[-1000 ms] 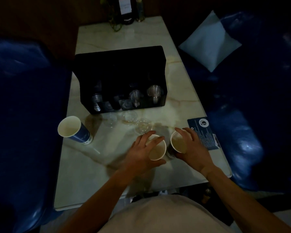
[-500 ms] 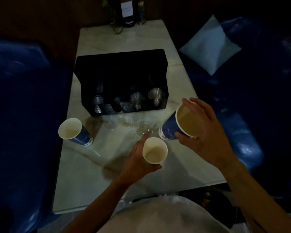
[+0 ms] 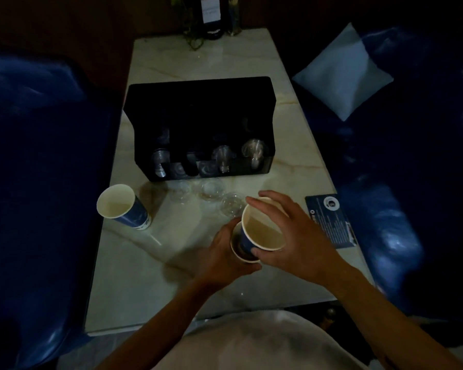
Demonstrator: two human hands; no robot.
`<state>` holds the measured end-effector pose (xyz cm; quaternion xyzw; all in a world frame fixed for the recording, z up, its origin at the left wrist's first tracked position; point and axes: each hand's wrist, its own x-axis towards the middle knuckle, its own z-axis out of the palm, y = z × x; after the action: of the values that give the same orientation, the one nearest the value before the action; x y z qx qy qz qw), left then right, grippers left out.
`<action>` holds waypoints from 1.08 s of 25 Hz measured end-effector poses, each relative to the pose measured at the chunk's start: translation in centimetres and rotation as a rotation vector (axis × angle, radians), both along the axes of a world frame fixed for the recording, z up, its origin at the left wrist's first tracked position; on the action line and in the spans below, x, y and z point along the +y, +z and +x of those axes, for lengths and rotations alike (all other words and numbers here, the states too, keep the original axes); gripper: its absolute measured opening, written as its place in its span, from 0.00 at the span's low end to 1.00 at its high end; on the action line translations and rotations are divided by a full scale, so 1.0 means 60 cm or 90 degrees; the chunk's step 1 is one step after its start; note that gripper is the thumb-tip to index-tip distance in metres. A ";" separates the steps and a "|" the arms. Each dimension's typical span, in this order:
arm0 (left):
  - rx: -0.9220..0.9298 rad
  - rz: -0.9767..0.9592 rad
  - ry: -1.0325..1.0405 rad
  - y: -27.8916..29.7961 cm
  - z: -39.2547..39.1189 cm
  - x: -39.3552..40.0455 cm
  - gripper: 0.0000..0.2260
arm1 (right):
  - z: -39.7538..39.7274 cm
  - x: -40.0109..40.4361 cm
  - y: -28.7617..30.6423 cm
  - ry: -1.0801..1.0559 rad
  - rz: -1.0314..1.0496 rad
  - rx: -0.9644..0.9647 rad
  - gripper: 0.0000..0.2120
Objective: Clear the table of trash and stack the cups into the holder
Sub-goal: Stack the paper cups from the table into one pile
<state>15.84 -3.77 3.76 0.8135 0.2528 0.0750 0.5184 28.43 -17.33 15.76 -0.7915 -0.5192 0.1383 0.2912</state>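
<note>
In dim light at a marble-topped table [image 3: 134, 276], a person's pale shirt [image 3: 254, 340] fills the bottom edge of the view and both forearms are cut off by the frame. The left hand [image 3: 222, 260] is wrapped around a lower paper cup [image 3: 242, 256], of which only a sliver of white rim and dark interior shows; its wall is hidden behind the fingers and the cup above it. The right hand [image 3: 300, 239], fingers spread and arched over from the far side, grips the rim of an upper paper cup [image 3: 262, 231], blue outside and cream inside, tilted toward the camera with its base partly sunk into the lower cup's mouth. Both cups sit above the near-centre of the table.

To the left, a third paper cup [image 3: 120, 204] of the same blue print stands on the table, well apart from the hands. By the right edge lies a dark printed card [image 3: 332, 220] (its text too small to read), partly covered by the right hand. Just beyond the hands, several clear plastic lids or cups [image 3: 211, 189] lie in a loose row; which they are is hard to tell. Behind them stands the black holder [image 3: 201, 108], its front slots showing clear cups [image 3: 253, 153] dimly. At the far end, a dark bottle [image 3: 210, 14] and some greenery are cropped by the top edge. Blue seats [image 3: 32, 156] flank the table, with a pale cushion [image 3: 344, 73] on the right one.
</note>
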 end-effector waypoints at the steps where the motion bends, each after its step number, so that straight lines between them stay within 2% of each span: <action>1: -0.014 -0.009 0.006 0.000 0.000 -0.001 0.47 | -0.002 0.003 -0.012 0.001 -0.010 0.001 0.42; 5: -0.022 -0.018 0.019 0.011 0.001 -0.003 0.44 | -0.009 0.010 -0.055 0.011 -0.022 -0.031 0.41; 11: -0.022 -0.089 0.032 0.008 -0.001 -0.006 0.46 | -0.019 0.025 -0.099 -0.001 -0.034 -0.059 0.38; 14: -0.025 -0.091 0.032 0.008 -0.005 -0.005 0.43 | -0.021 0.027 -0.118 -0.002 -0.024 -0.051 0.38; 22: -0.025 -0.075 -0.001 -0.019 -0.017 0.005 0.44 | -0.026 0.025 -0.144 -0.013 -0.023 -0.044 0.39; 27: 0.038 -0.064 -0.013 -0.016 -0.033 0.013 0.36 | -0.024 0.025 -0.153 -0.002 -0.041 -0.088 0.42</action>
<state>13.87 -2.97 2.78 0.7907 0.2630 0.0328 0.5518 26.98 -15.82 6.60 -0.8089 -0.5320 0.0993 0.2296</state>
